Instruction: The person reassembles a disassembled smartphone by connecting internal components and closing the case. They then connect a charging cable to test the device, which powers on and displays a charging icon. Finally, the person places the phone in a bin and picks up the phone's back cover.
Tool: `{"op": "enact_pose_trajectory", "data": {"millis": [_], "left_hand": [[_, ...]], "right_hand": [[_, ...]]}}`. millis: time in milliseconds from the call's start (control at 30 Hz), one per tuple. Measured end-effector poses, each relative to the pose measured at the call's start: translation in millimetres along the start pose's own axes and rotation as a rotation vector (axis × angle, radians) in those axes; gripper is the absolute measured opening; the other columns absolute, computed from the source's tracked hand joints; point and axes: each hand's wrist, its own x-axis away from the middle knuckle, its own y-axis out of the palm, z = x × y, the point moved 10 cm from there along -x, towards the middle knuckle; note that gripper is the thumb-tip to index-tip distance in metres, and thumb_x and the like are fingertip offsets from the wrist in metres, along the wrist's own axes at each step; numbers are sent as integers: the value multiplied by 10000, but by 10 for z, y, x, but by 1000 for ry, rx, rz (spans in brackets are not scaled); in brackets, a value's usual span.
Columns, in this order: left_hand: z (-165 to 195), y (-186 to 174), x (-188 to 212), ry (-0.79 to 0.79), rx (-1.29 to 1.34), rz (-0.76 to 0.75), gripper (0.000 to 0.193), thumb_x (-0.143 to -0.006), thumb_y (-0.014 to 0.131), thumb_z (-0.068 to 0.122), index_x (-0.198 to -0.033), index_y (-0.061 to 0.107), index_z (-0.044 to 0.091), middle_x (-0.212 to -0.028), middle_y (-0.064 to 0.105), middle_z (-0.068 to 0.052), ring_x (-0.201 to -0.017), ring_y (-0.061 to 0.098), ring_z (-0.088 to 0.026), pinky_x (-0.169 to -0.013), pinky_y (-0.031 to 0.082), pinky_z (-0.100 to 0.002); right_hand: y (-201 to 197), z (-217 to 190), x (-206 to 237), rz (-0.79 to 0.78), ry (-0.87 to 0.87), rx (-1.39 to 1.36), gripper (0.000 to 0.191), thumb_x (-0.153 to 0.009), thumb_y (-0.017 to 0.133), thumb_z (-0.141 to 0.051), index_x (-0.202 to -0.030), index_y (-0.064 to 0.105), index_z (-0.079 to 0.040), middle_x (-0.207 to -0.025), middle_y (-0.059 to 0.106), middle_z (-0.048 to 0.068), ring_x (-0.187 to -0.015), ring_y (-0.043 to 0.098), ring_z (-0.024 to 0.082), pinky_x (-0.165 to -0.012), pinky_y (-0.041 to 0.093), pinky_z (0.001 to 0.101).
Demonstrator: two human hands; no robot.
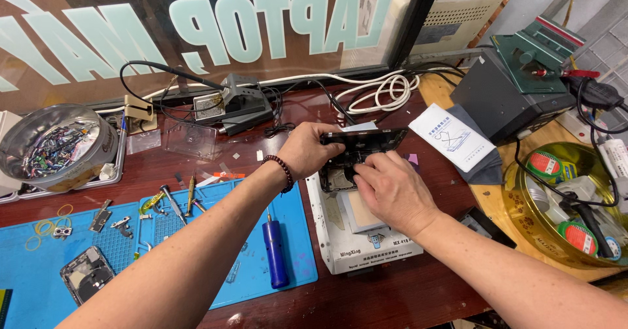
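Hands meet over an opened phone body [356,152], held above the white heating plate [366,231] just past the centre of the counter [392,296]. The left hand [307,149] grips the phone's left edge from nine o'clock, fingers curled around it; the right hand [389,185] comes in from four o'clock with its fingertips pressed into the exposed interior. The back is already off and the insides lie bare, so the opening looks done and inner work under way. A second stripped phone [86,275] and loose screwdrivers [173,201] lie on the blue mat [222,283] toward eight o'clock.
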Motion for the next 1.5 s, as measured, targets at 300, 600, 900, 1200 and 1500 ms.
{"op": "enact_pose_trajectory", "data": {"millis": [300, 600, 900, 1200, 1500], "left_hand": [[-26, 39, -17, 15, 6, 0, 223, -868, 729, 127, -1076, 773, 62, -814, 780, -109, -724, 682, -113, -710, 576, -308], [-14, 6, 8, -25, 25, -4, 222, -871, 719, 124, -1080, 766, 66, -821, 781, -97, -719, 686, -109, -706, 574, -295], [12, 105, -18, 60, 82, -48, 236, -861, 738, 122, -1072, 772, 21, -809, 773, -68, -723, 645, -76, -707, 570, -279], [-85, 140, -10, -5, 89, -34, 250, -847, 728, 96, -1082, 778, 28, -806, 761, -44, -729, 637, -71, -704, 560, -270], [-85, 178, -43, -34, 52, -33, 244, -843, 741, 120, -1070, 777, 37, -773, 736, -39, -699, 622, -80, -683, 546, -275]], "right_hand": [[19, 67, -52, -38, 50, -19, 138, -882, 693, -117, -951, 764, -21, -892, 678, 54, -864, 615, 235, -786, 544, 363], [132, 80, -61, -105, 45, -14, 163, -879, 674, -76, -1003, 749, -3, -948, 699, 62, -901, 633, 242, -827, 526, 380], [7, 365, 94, -60, 277, -246, 275, -837, 717, -114, -1101, 729, -37, -981, 696, 93, -948, 657, 263, -852, 544, 386], [14, 130, 94, -32, 37, -83, 153, -874, 700, -69, -1013, 755, -32, -904, 681, 73, -897, 637, 260, -813, 558, 369], [63, 574, 14, -127, 403, -298, 153, -813, 773, -151, -926, 753, -51, -898, 738, 84, -770, 738, 212, -724, 603, 334]]}}
